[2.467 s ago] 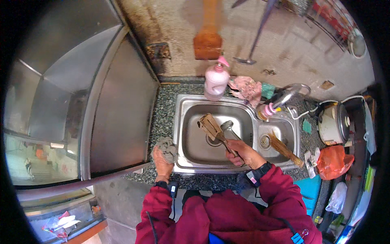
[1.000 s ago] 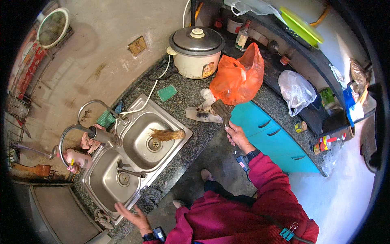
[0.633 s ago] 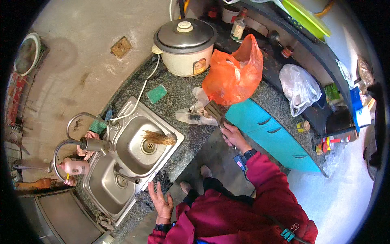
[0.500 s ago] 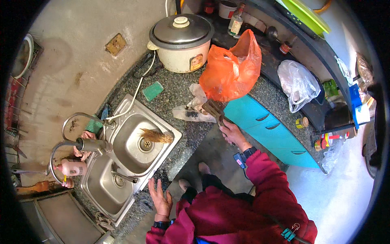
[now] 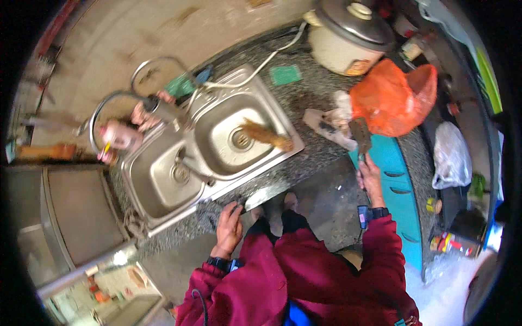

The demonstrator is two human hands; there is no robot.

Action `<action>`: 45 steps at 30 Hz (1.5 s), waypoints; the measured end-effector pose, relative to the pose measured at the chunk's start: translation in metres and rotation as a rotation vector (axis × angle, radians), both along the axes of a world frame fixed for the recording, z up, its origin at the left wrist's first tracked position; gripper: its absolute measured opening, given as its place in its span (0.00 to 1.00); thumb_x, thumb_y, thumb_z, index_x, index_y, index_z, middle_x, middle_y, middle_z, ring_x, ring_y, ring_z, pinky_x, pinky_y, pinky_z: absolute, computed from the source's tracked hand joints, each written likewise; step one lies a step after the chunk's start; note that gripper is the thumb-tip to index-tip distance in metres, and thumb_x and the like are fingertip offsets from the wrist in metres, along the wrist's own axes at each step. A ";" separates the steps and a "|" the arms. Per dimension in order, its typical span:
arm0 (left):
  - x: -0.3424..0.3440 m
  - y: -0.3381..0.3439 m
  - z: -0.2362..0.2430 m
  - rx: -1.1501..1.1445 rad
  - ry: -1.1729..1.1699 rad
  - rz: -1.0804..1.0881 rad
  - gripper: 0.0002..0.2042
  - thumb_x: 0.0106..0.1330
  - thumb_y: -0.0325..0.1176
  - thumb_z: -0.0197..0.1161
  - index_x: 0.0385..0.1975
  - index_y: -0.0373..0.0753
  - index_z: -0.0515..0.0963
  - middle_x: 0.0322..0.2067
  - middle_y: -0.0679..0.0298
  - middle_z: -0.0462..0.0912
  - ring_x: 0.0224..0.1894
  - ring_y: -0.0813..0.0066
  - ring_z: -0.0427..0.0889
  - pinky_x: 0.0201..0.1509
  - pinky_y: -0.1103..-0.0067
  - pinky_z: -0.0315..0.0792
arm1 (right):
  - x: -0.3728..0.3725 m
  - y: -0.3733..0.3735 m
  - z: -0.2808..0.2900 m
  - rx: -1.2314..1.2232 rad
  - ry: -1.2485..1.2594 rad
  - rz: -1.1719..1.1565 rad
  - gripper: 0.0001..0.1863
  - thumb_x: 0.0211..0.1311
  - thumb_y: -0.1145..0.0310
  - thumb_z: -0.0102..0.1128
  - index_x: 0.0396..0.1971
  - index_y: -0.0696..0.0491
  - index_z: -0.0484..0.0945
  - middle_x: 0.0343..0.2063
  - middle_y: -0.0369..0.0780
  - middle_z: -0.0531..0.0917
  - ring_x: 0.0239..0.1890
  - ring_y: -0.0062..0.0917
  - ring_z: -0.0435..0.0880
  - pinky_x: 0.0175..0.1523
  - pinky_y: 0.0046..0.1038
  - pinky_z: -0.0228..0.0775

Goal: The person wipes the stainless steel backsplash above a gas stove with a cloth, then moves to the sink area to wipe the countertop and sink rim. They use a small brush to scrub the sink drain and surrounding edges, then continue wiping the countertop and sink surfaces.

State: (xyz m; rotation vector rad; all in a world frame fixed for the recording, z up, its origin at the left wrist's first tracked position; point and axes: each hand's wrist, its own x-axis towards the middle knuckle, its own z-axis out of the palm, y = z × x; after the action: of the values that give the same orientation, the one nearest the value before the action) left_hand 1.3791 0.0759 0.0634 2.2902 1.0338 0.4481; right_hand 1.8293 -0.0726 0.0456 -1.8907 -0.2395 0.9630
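My right hand (image 5: 371,176) is closed round the lower end of a flat, brown-bladed tool (image 5: 360,135); its exact kind is unclear. The blade points away from me, beside a crumpled whitish plastic bag with dark smears (image 5: 328,126) on the granite counter. Just beyond it sits an orange plastic bag (image 5: 387,100). My left hand (image 5: 229,232) is at the counter's front edge before the sink, fingers stretched out, nothing visibly held. A straw-coloured brush (image 5: 265,136) lies in the right bowl of the steel double sink (image 5: 220,190).
A rice cooker (image 5: 340,49) stands at the back, with a green scouring pad (image 5: 285,75) left of it. A pink bottle (image 5: 118,136) is left of the faucet. Turquoise cabinet doors (image 5: 394,163) line the right side. A clear plastic bag (image 5: 452,157) lies further right.
The view has turned, so the sink and counter sit further right. My left hand has moved up to the counter edge. My right hand still holds the brown tool near the plastic bags.
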 end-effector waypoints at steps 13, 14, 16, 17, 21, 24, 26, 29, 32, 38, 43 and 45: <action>-0.051 -0.025 -0.022 -0.020 0.028 0.198 0.08 0.56 0.20 0.56 0.33 0.39 0.78 0.35 0.59 0.81 0.39 0.56 0.80 0.42 0.68 0.76 | 0.006 -0.034 -0.025 0.068 -0.391 0.164 0.32 0.66 0.73 0.55 0.70 0.45 0.57 0.17 0.27 0.66 0.13 0.10 0.60 0.16 0.16 0.53; -0.054 -0.022 -0.022 0.013 0.018 0.280 0.07 0.56 0.20 0.57 0.31 0.39 0.78 0.34 0.59 0.81 0.38 0.56 0.80 0.41 0.68 0.76 | 0.006 -0.038 -0.020 0.068 -0.304 0.120 0.32 0.67 0.73 0.54 0.70 0.46 0.57 0.17 0.27 0.66 0.13 0.10 0.60 0.16 0.15 0.53; -0.061 -0.014 -0.022 0.061 -0.059 0.481 0.06 0.55 0.19 0.58 0.30 0.37 0.77 0.33 0.58 0.79 0.36 0.56 0.79 0.39 0.69 0.74 | 0.004 -0.042 -0.015 0.058 -0.327 0.101 0.32 0.67 0.73 0.54 0.70 0.46 0.56 0.17 0.27 0.67 0.13 0.10 0.60 0.16 0.16 0.53; -0.066 -0.010 -0.021 0.052 -0.082 0.578 0.06 0.55 0.19 0.59 0.31 0.36 0.76 0.33 0.57 0.78 0.36 0.56 0.78 0.40 0.70 0.74 | 0.003 -0.043 -0.013 0.091 -0.311 0.095 0.32 0.67 0.73 0.54 0.70 0.47 0.56 0.17 0.27 0.67 0.13 0.10 0.61 0.16 0.16 0.53; -0.088 -0.004 -0.012 0.011 0.002 0.752 0.13 0.54 0.22 0.65 0.41 0.37 0.75 0.41 0.55 0.74 0.45 0.57 0.73 0.46 0.70 0.71 | -0.008 -0.029 0.000 0.099 -0.653 0.296 0.34 0.64 0.72 0.60 0.69 0.50 0.58 0.18 0.28 0.67 0.18 0.10 0.62 0.21 0.15 0.58; -0.090 -0.007 -0.014 0.060 0.041 0.727 0.27 0.51 0.25 0.69 0.53 0.38 0.71 0.51 0.51 0.67 0.54 0.52 0.69 0.58 0.66 0.67 | -0.030 0.000 0.021 0.116 -0.945 0.550 0.41 0.51 0.71 0.71 0.66 0.58 0.62 0.20 0.36 0.70 0.21 0.19 0.69 0.27 0.24 0.67; -0.086 -0.010 -0.017 0.125 0.079 0.660 0.34 0.48 0.28 0.72 0.59 0.39 0.68 0.55 0.49 0.67 0.58 0.49 0.67 0.63 0.65 0.63 | -0.048 0.032 0.039 0.144 -1.084 0.688 0.43 0.46 0.67 0.74 0.65 0.55 0.65 0.25 0.40 0.76 0.23 0.31 0.75 0.28 0.29 0.71; -0.083 -0.013 -0.021 0.078 0.107 0.576 0.38 0.47 0.29 0.74 0.62 0.41 0.66 0.60 0.48 0.65 0.60 0.48 0.65 0.64 0.64 0.62 | -0.071 0.076 0.066 0.225 -1.267 0.888 0.39 0.44 0.68 0.72 0.62 0.50 0.70 0.26 0.40 0.74 0.26 0.35 0.76 0.31 0.33 0.71; -0.081 -0.011 -0.026 0.060 0.180 0.521 0.39 0.44 0.32 0.76 0.62 0.41 0.67 0.60 0.46 0.65 0.60 0.46 0.66 0.63 0.63 0.62 | -0.084 0.107 0.080 0.472 -1.418 0.963 0.36 0.43 0.69 0.72 0.58 0.51 0.73 0.29 0.40 0.77 0.28 0.34 0.78 0.32 0.33 0.72; -0.072 -0.005 -0.037 0.111 0.211 0.528 0.36 0.42 0.35 0.76 0.55 0.37 0.71 0.55 0.44 0.68 0.55 0.44 0.68 0.60 0.60 0.65 | -0.102 0.129 0.078 0.538 -1.315 1.051 0.37 0.46 0.67 0.71 0.61 0.50 0.71 0.29 0.41 0.76 0.29 0.34 0.78 0.32 0.34 0.73; -0.068 0.008 -0.032 0.052 0.189 0.557 0.28 0.43 0.32 0.75 0.48 0.37 0.76 0.57 0.44 0.67 0.56 0.44 0.69 0.60 0.63 0.66 | -0.132 0.130 0.069 0.432 -1.072 1.226 0.42 0.50 0.64 0.69 0.66 0.55 0.61 0.29 0.42 0.77 0.28 0.35 0.80 0.31 0.35 0.74; -0.072 0.012 -0.028 0.044 0.152 0.526 0.27 0.44 0.33 0.75 0.47 0.37 0.76 0.57 0.45 0.67 0.56 0.44 0.69 0.60 0.63 0.67 | -0.144 0.128 0.067 0.431 -0.954 1.262 0.42 0.52 0.64 0.68 0.66 0.57 0.60 0.29 0.42 0.77 0.26 0.34 0.79 0.30 0.35 0.73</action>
State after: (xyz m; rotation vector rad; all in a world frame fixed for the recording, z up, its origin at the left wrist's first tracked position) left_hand 1.3072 0.0877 0.0354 2.0945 1.7280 0.5096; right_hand 1.6853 0.0557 0.1130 -1.5242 -2.1764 0.5322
